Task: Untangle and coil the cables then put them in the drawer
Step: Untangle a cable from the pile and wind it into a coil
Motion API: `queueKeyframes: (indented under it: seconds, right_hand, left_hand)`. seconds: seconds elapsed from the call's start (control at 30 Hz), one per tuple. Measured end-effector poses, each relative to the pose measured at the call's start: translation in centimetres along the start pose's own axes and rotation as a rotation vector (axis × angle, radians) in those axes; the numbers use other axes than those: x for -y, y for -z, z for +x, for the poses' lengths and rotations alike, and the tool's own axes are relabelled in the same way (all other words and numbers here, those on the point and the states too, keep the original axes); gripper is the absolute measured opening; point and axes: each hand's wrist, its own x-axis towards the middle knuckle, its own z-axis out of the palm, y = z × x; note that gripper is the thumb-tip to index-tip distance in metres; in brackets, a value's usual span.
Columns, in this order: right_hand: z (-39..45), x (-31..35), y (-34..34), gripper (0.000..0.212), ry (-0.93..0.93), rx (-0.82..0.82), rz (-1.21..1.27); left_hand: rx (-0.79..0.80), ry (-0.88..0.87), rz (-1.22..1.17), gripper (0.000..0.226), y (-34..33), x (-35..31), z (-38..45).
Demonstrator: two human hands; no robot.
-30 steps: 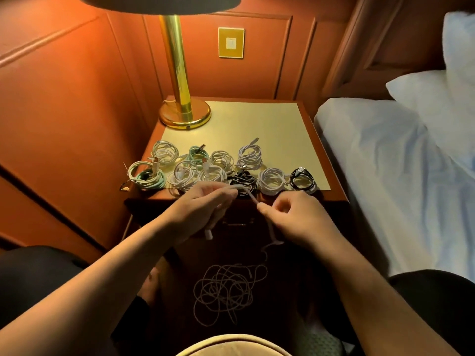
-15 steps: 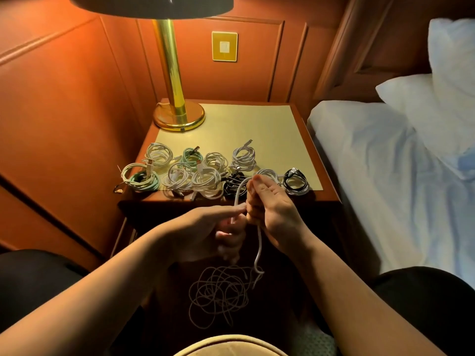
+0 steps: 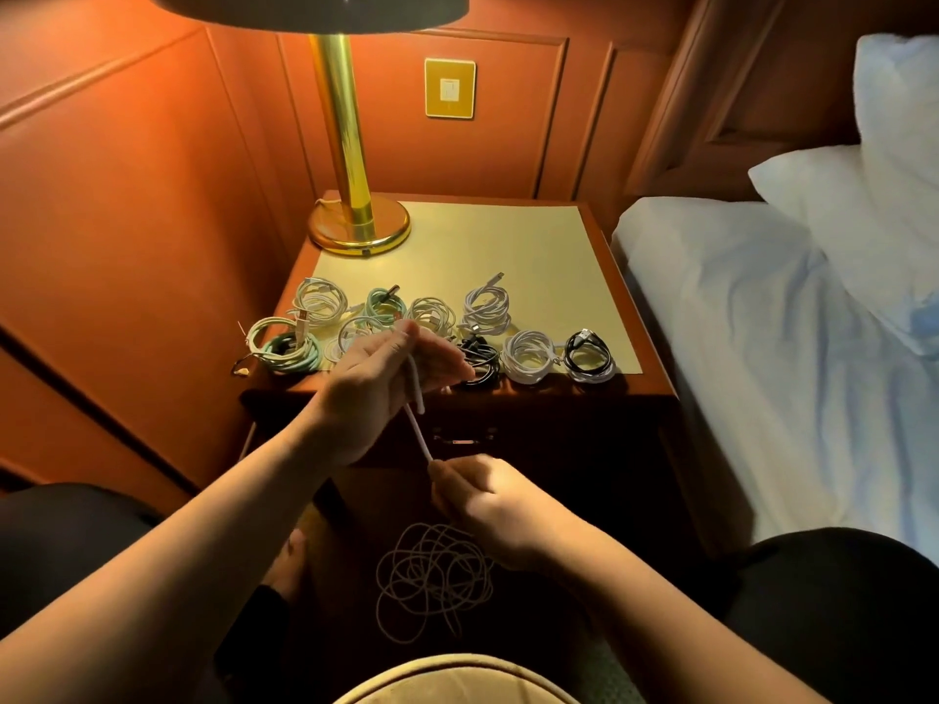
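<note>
A white cable [image 3: 417,428] runs taut between my two hands in front of the nightstand. My left hand [image 3: 386,378] is raised at the nightstand's front edge with the cable's end draped over it under the thumb. Lower down, my right hand [image 3: 482,500] pinches the same cable. The rest of that cable lies in a loose tangle [image 3: 432,576] on the floor between my knees. Several coiled cables [image 3: 528,355], white, green and black, sit in rows on the nightstand top [image 3: 508,246]. The drawer front [image 3: 460,439] below is shut.
A brass lamp [image 3: 355,215] stands at the nightstand's back left corner. Wood-panelled wall runs along the left and back. A bed [image 3: 762,348] with white sheets and a pillow borders the nightstand on the right. My knees frame the floor space.
My right hand has dropped from beside the left hand to below it, drawing the cable taut. My left hand has risen and turned palm-up over the coils.
</note>
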Motion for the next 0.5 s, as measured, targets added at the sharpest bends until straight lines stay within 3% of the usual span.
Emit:
queueKeyframes:
  seconds: [0.1, 0.2, 0.27, 0.4, 0.5]
  right_hand:
    - [-1.1, 2.0, 1.2, 0.038, 0.099, -0.041, -0.232]
    - [-1.7, 3.0, 2.7, 0.028, 0.236, -0.250, -0.300]
    - [-1.8, 3.0, 3.8, 0.022, 0.333, -0.394, -0.365]
    - [-1.3, 2.0, 6.1, 0.011, 0.427, -0.561, -0.356]
    - [-0.1, 0.3, 7.0, 0.021, 0.399, -0.530, -0.162]
  left_hand:
    - [-0.001, -0.040, 0.297, 0.046, 0.2, 0.6, -0.2]
    - [0.117, -0.024, 0.550, 0.047, -0.4, 1.1, -0.7]
    - [0.154, 0.045, 0.478, 0.053, -1.3, 1.3, -1.1]
    - [0.293, 0.294, 0.106, 0.065, -3.4, 1.0, -2.1]
    - [0.423, 0.332, -0.036, 0.055, -4.3, 0.7, -2.6]
